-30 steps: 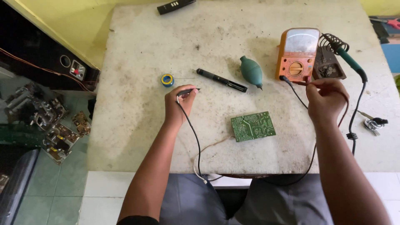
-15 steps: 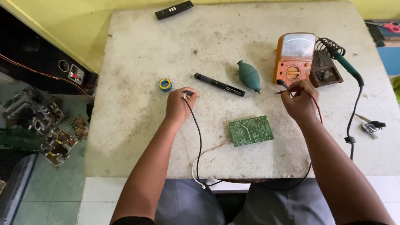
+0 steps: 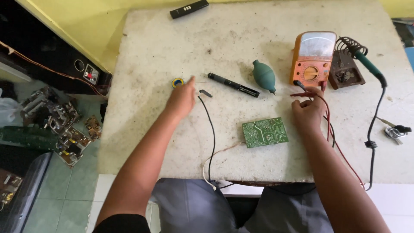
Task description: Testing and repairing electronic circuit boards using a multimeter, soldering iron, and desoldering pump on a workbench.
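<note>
My left hand (image 3: 181, 100) lies flat on the white table (image 3: 146, 129), fingers stretched toward a small blue and yellow solder spool (image 3: 177, 82). It holds nothing. The black test lead (image 3: 206, 93) rests on the table just right of it. My right hand (image 3: 308, 113) is closed on the red test probe (image 3: 302, 94), right below the orange analog multimeter (image 3: 313, 58). A green circuit board (image 3: 265, 132) lies between my hands, nearer the right one.
A black pen-shaped tool (image 3: 233, 84) and a teal blower bulb (image 3: 264, 76) lie mid-table. A soldering iron (image 3: 369, 67) sits in its coil stand (image 3: 345, 71) at the right, a black remote (image 3: 188, 8) at the far edge. Scrap electronics (image 3: 56, 125) cover the floor at the left.
My left hand has let go of the black lead and opened toward the spool. My right hand has drawn back from the meter toward me, holding the red probe.
</note>
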